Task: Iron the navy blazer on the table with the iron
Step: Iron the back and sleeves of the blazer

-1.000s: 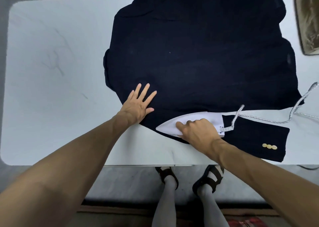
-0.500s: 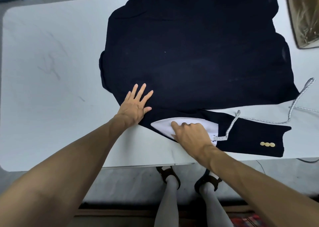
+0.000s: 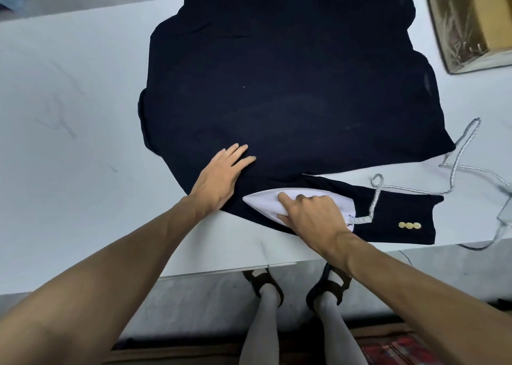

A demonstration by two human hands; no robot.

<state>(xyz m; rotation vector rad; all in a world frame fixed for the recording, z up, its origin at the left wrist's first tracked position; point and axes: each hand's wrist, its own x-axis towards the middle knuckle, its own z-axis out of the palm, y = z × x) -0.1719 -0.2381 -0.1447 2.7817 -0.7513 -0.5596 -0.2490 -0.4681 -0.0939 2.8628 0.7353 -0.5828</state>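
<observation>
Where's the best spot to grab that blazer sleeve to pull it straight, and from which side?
Probably the cuff, pinched at its right edge, coming from the right. The sleeve lies flat along the near table edge; the iron sits on its left part and the cord crosses its middle, leaving the end by the gold buttons free.

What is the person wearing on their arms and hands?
Nothing that shows. The left forearm and right forearm are bare, with no sleeves in view. The left hand and right hand show no gloves, rings, watch or bracelet.
</observation>
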